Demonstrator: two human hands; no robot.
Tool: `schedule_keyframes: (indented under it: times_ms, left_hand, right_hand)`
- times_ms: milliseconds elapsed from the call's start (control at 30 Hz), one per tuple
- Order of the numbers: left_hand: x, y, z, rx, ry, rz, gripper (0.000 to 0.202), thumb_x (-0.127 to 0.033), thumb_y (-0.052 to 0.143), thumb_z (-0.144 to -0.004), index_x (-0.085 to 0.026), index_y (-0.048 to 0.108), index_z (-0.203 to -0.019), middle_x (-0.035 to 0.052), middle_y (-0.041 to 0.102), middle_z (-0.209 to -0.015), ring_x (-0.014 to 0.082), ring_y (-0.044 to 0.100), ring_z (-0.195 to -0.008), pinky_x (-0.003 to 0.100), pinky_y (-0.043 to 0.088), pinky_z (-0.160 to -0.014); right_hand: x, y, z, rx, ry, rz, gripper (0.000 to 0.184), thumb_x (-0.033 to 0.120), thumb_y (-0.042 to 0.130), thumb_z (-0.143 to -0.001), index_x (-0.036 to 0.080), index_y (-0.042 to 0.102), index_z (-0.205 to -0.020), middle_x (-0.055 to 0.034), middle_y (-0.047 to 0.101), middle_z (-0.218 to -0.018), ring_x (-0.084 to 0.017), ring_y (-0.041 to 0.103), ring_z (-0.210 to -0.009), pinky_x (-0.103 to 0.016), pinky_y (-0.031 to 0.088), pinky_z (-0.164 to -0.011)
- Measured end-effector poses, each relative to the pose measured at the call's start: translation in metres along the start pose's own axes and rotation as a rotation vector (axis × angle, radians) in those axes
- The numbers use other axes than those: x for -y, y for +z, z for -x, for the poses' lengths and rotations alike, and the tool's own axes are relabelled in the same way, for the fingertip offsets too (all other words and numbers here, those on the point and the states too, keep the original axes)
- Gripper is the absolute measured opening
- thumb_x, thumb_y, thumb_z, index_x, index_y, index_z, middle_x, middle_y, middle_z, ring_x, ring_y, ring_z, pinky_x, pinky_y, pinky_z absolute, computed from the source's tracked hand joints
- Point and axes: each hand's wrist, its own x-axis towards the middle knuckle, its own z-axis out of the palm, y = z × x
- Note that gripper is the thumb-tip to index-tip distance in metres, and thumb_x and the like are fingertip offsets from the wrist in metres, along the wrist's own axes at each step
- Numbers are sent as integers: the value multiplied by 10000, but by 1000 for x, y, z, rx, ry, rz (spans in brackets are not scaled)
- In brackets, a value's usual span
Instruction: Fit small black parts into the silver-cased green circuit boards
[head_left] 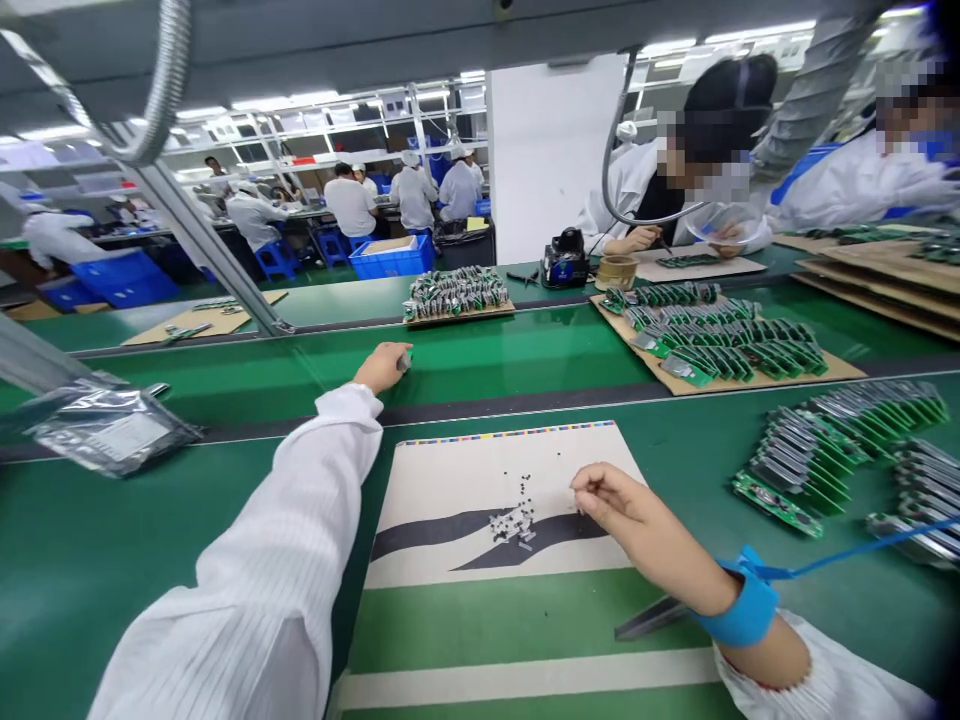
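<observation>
Tiny black components (514, 522) heaped and scattered mid-frame on a printed card (442, 480), seemingly set apart from the green belt (150, 530) for picking; right hand (611, 500) pinched closed just above, blue wrist strap (739, 600) apparently for static grounding; left hand (384, 367) upper centre, gripping small grey piece (405, 361)

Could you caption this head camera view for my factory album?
Right hand, wearing a blue wrist strap, pinches above small black parts on a card; left hand lies on the green bench.
</observation>
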Motion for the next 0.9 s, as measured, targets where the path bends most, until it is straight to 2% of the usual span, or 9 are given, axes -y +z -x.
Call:
schedule_keyframes:
  times_ms: [100, 200, 367, 500, 633, 733, 833, 867, 900]
  left_hand:
    - [2, -6, -12, 146, 67, -45, 235, -301, 594, -908, -145, 615, -1082, 86, 618, -1151, 225, 598, -1051, 449, 504, -912]
    - [4, -11, -19, 211, 97, -60, 219, -301, 594, -908, -142, 621, -1056, 82, 628, -1122, 220, 605, -1032, 439, 509, -901]
    - [4, -12, -12, 193, 139, -13, 191, -305, 590, -908, -137, 634, -988, 69, 638, -1077, 203, 613, -990, 411, 512, -884]
    - [-4, -10, 8, 109, 178, 77, 88, -239, 658, -849, -155, 642, -870, 65, 645, -1054, 213, 587, -1026, 428, 456, -951]
    - [-21, -4, 53, 20, 232, 258, 280, -182, 829, -626, -197, 624, -817, 74, 650, -1007, 295, 560, -1108, 409, 390, -1014]
    - [-42, 5, 107, -11, 282, 467, 357, -345, 827, -643, -218, 527, -789, 52, 623, -1012, 284, 558, -1158, 386, 410, -1009]
    - [-66, 15, 171, 46, 280, 674, 462, -562, 729, -704, -226, 420, -775, 2, 573, -910, 264, 629, -1068, 391, 509, -899]
    - [-75, 19, 192, 85, 237, 753, 482, -591, 712, -709, -225, 408, -782, -14, 557, -863, 242, 663, -976, 375, 542, -827]
    - [-82, 23, 212, 187, 86, 939, 494, -546, 770, -675, -218, 417, -786, -28, 551, -827, 209, 675, -880, 341, 553, -768]
  right_hand:
    - [3, 0, -2, -42, 50, -278, 353, 523, 676, -790, 220, 507, -862, -1, 554, -763, -166, 622, -767, -334, 540, -726]
    - [7, 0, -3, -62, 111, -500, 386, 444, 767, -731, 217, 476, -846, 28, 545, -750, -173, 679, -772, -323, 580, -694]
    - [15, -1, -1, -78, 196, -633, 418, 375, 826, -672, 207, 487, -850, 49, 555, -736, -158, 696, -715, -275, 600, -605]
    - [19, -2, 0, -75, 209, -658, 428, 343, 845, -648, 199, 481, -822, 61, 562, -718, -136, 688, -682, -255, 587, -603]
    - [17, -1, 0, -59, 162, -648, 434, 310, 848, -643, 208, 475, -839, 67, 584, -723, -107, 662, -648, -232, 545, -595]
    - [14, -1, 1, -43, 136, -604, 453, 290, 852, -631, 216, 479, -877, 69, 602, -700, -93, 637, -616, -219, 508, -583]
    - [13, -2, 2, -39, 144, -514, 448, 330, 847, -622, 211, 504, -884, 45, 626, -688, -112, 627, -619, -258, 511, -624]
    - [13, -2, 2, -42, 152, -468, 427, 355, 840, -623, 205, 525, -870, 30, 633, -697, -123, 628, -635, -277, 518, -647]
    - [14, -2, 3, -46, 158, -414, 400, 382, 830, -628, 196, 550, -846, 15, 637, -709, -133, 629, -652, -293, 523, -668]
